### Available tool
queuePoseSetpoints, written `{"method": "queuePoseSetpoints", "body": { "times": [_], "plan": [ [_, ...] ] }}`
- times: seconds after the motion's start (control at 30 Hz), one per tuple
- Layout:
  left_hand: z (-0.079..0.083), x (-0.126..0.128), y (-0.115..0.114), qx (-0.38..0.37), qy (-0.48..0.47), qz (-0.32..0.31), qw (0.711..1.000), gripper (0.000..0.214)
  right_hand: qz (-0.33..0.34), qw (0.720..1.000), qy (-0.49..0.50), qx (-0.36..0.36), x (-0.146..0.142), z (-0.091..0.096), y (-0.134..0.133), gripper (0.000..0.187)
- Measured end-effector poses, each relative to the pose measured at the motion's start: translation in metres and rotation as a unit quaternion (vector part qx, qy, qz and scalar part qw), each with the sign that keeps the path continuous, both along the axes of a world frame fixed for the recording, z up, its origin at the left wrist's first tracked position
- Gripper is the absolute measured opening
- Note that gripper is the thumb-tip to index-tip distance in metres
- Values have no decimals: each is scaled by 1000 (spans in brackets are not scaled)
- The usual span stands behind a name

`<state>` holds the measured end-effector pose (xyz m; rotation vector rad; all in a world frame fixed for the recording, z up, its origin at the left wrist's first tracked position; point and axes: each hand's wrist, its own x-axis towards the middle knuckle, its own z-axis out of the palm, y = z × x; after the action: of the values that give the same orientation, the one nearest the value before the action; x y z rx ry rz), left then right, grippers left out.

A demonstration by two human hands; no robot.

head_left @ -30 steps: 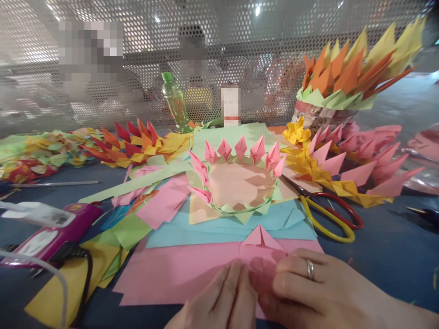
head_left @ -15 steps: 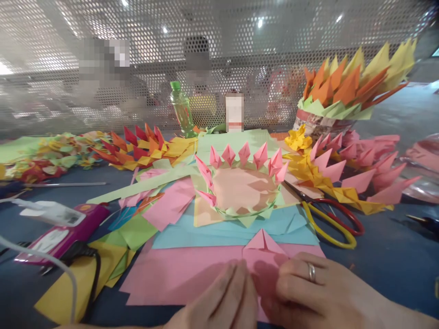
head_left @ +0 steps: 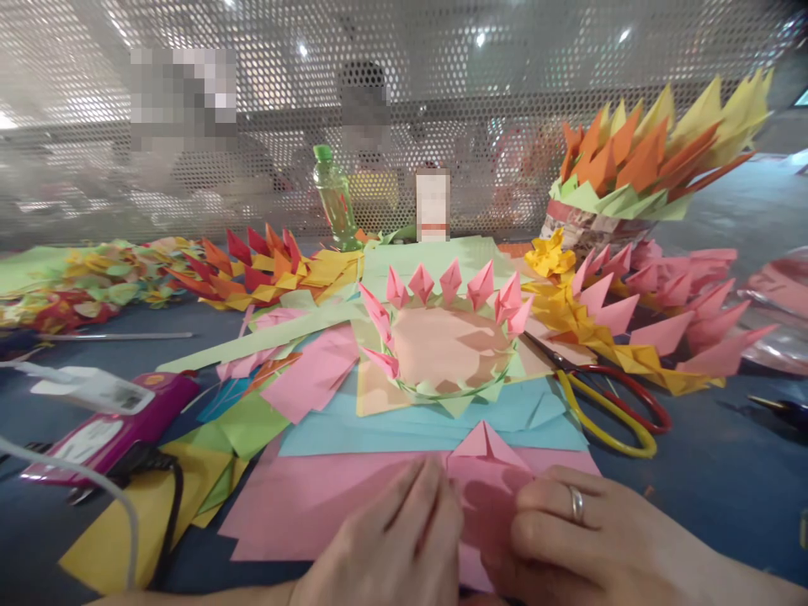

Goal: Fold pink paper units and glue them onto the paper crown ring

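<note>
A pink sheet of folding paper [head_left: 487, 471], its top corners folded in to a point, lies between my hands at the front of a pile of larger pink sheets [head_left: 303, 505]. My left hand [head_left: 395, 539] has its fingers drawn together along the paper's left edge. On the other side, my right hand [head_left: 587, 534], with a ring on it, curls its fingers over the right edge; its fingertips are partly hidden. Just beyond stands a round green paper band [head_left: 435, 394] with pink pointed petals around its back and left side.
Scissors [head_left: 606, 404] with red and yellow handles lie right. A purple power strip [head_left: 132, 429] with cables is left. Orange and pink folded petals, a green bottle [head_left: 334, 202] and a petalled pot [head_left: 593, 227] stand behind, before a perforated metal screen [head_left: 492, 76].
My left hand has slid slightly up and left along the paper's edge. My right hand has hardly moved, and the folded paper stays in place.
</note>
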<state>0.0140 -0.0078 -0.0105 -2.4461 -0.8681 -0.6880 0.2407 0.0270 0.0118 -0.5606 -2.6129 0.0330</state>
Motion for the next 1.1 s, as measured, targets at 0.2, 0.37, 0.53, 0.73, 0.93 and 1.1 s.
{"method": "queuePoseSetpoints", "body": {
  "times": [0.2, 0.37, 0.53, 0.73, 0.93, 1.1],
  "plan": [
    [10, -3, 11, -30, -14, -11, 999, 34, 40, 999, 25, -6, 3, -14, 5, 37],
    [24, -6, 24, -131, -45, -32, 990, 33, 22, 994, 104, -20, 13, -2, 10, 27],
    [24, -8, 41, -265, -159, -16, 951, 21, -124, 978, 74, -149, 21, 8, 17, 27],
    [21, -9, 49, -309, -207, -27, 928, 12, -222, 946, 10, -235, 5, 10, 24, 24],
    [23, -9, 46, -328, -210, -24, 921, 9, -159, 959, -22, -234, -3, 18, 38, 25],
    [20, -9, 47, -332, -217, -18, 918, 7, -88, 964, -44, -248, -5, 28, 46, 17]
  ]
}}
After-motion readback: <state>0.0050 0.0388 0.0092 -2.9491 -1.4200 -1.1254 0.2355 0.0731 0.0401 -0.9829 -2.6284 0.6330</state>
